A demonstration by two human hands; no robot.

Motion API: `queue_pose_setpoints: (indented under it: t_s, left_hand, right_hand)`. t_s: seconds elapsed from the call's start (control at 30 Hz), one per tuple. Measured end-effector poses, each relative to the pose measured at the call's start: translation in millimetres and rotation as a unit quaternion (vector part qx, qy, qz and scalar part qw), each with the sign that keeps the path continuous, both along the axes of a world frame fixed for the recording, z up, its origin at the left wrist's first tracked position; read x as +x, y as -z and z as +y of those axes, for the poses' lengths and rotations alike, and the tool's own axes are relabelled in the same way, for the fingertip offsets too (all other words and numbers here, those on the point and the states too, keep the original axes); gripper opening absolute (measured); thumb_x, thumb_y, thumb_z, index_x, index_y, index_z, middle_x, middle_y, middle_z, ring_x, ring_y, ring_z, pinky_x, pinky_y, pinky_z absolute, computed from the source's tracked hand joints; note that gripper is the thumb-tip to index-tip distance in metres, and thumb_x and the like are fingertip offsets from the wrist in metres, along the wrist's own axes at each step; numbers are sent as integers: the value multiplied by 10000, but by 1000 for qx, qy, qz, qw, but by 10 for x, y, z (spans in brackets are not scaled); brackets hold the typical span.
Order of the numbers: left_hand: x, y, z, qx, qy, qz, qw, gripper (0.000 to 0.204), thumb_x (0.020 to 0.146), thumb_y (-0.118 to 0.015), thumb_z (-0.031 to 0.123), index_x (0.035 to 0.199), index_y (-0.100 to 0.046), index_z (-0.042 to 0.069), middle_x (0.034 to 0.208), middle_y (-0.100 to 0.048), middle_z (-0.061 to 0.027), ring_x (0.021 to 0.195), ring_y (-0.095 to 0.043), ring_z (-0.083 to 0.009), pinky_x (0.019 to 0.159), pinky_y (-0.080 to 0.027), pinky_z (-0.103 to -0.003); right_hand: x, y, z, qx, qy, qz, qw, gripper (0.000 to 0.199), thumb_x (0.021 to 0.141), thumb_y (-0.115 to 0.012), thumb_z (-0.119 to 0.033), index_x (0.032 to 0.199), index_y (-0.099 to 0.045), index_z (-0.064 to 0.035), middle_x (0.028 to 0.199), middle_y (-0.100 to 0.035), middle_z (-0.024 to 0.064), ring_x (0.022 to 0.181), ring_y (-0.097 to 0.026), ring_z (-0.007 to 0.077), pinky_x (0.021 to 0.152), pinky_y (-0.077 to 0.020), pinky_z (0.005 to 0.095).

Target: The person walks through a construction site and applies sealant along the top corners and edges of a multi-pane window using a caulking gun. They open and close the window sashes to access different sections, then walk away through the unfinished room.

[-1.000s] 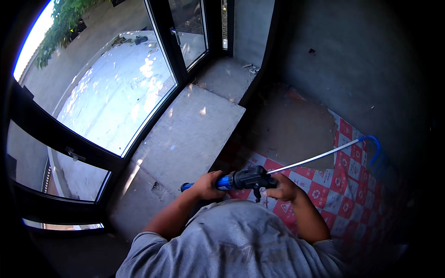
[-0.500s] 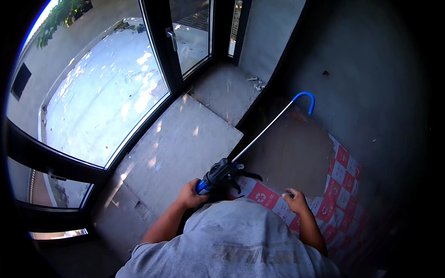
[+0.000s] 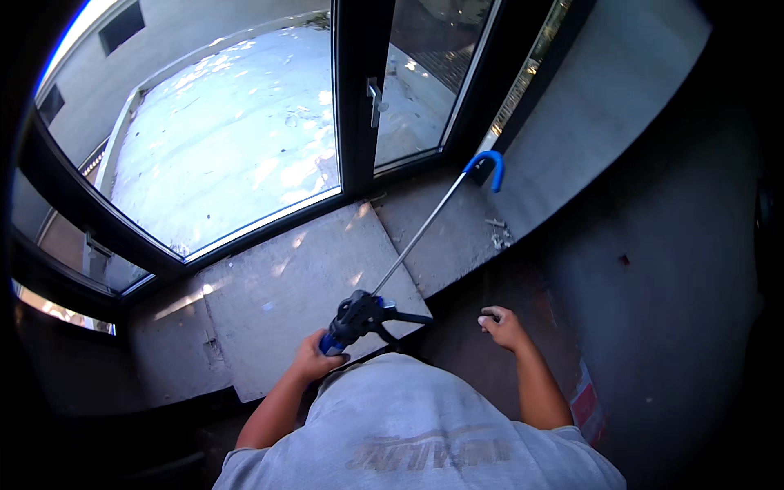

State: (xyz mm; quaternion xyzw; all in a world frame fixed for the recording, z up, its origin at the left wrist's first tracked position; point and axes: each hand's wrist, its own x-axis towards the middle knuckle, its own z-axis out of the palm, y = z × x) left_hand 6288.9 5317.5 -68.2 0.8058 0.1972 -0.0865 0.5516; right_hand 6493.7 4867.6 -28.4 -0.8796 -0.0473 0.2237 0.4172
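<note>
My left hand [image 3: 312, 358] is wrapped round the blue barrel of a caulking gun [image 3: 356, 315], near its black body. The gun's thin metal rod [image 3: 420, 235] slants up and right, ending in a blue hooked end [image 3: 488, 162]. Its black handle and trigger [image 3: 402, 317] stick out to the right, and neither hand is on them. Apart from the gun, my right hand [image 3: 503, 328] hangs in the air with fingers curled toward the thumb. Whether something small is between those fingertips cannot be made out.
Ahead and left stand dark-framed glass doors [image 3: 353, 106] with a silver handle [image 3: 376, 102]. Grey slabs [image 3: 310, 278] form a raised ledge along them, its edge dropping to a darker floor. Small rubble [image 3: 500, 235] lies by the grey wall [image 3: 604, 114]. Red-and-white sheeting [image 3: 586, 408] shows at right.
The view has swung to the right, toward the window corner. The caulking gun stays in my left hand, now over the ledge. My right hand has risen, and less red-and-white sheeting shows.
</note>
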Motion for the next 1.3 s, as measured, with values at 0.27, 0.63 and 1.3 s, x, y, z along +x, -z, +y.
queue_pose_setpoints:
  t_s: [0.27, 0.63, 1.3]
  left_hand:
    - [-5, -476, -959, -40, -250, 68, 965, 419, 683, -840, 119, 1064, -678, 61, 881, -680, -41, 761, -627, -154, 722, -538, -350]
    - [-479, -60, -1935, -15, -406, 51, 912, 336, 680, -811, 79, 980, -668, 29, 838, -685, -43, 764, -635, -155, 720, -532, -348]
    - [-384, 520, -487, -162, -412, 2, 897, 344, 680, -812, 12, 987, -661, 48, 855, -700, -36, 761, -677, -154, 710, -563, -351]
  right_hand:
    - [2486, -140, 1107, 4, -213, -11, 977, 323, 974, -666, -271, 1110, -712, 19, 889, -719, 71, 792, -660, 130, 763, -536, 313]
    - [4600, -272, 3718, 212, -158, -157, 952, 516, 1016, -546, -503, 1032, -720, -18, 927, -702, 96, 893, -658, 224, 836, -510, 377]
    - [4974, -525, 4545, 297, -163, -24, 941, 559, 1035, -480, -538, 834, -647, -45, 798, -693, 89, 759, -658, 218, 809, -508, 384]
